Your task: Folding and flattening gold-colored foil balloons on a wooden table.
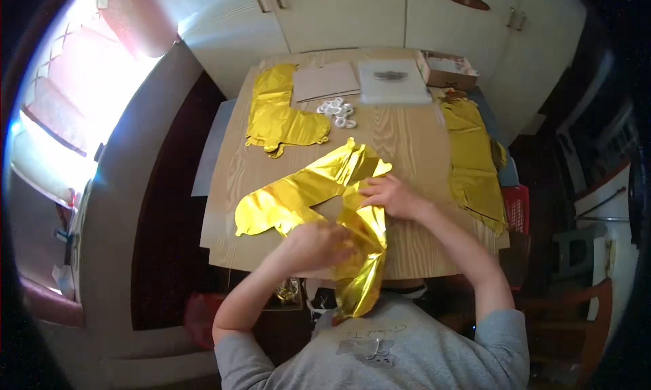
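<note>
A flat, uninflated gold foil balloon lies creased and bent across the near middle of the table. One arm of it hangs over the front edge toward my grey shirt. My right hand grips the balloon near its bend, fingers on top of the foil. My left hand is over the balloon's near part, at the table's front edge; motion smears its fingers, so its hold is unclear.
Another gold foil balloon lies at the far left, beside a pile of white rings. Behind are grey-brown card sheets, a clear plastic bag and an open box. Stacked gold foil covers the right edge.
</note>
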`<control>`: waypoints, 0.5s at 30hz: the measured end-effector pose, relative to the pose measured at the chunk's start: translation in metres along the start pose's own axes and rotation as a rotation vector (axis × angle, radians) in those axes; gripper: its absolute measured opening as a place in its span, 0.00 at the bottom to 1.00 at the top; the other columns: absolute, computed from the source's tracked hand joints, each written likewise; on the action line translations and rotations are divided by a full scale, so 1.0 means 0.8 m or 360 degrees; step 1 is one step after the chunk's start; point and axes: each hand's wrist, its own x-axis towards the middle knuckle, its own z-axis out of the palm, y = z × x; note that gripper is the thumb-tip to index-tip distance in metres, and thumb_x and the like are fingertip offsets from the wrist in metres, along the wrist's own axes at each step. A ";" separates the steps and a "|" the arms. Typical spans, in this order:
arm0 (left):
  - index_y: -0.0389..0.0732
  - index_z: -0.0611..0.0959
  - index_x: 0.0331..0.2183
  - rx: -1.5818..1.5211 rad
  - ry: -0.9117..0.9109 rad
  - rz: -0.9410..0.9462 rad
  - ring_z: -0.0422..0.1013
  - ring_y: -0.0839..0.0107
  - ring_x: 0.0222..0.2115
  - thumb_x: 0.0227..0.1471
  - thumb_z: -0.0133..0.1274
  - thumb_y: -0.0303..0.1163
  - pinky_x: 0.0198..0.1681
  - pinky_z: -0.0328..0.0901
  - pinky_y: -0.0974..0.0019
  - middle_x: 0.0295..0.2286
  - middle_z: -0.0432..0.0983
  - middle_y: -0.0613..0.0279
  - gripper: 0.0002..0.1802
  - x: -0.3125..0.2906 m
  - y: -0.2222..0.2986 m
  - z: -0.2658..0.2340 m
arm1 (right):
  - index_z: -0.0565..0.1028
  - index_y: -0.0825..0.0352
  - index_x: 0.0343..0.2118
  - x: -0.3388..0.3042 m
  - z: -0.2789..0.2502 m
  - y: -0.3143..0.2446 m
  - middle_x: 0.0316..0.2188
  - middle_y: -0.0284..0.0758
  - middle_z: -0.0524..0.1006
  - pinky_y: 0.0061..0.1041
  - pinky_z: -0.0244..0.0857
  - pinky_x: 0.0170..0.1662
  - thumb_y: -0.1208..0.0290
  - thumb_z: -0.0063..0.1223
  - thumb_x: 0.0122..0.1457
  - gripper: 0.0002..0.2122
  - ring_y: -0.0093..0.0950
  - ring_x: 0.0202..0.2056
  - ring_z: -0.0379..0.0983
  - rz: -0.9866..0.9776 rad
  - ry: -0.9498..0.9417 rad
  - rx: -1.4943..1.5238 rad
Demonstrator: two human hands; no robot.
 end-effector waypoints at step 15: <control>0.55 0.72 0.54 0.0590 0.0263 -0.0065 0.65 0.52 0.49 0.43 0.56 0.59 0.40 0.65 0.44 0.54 0.64 0.57 0.38 0.052 0.006 0.094 | 0.58 0.60 0.62 -0.065 -0.045 0.004 0.64 0.39 0.56 0.47 0.40 0.66 0.48 0.38 0.62 0.29 0.37 0.65 0.49 0.0738 -0.0023 -0.0163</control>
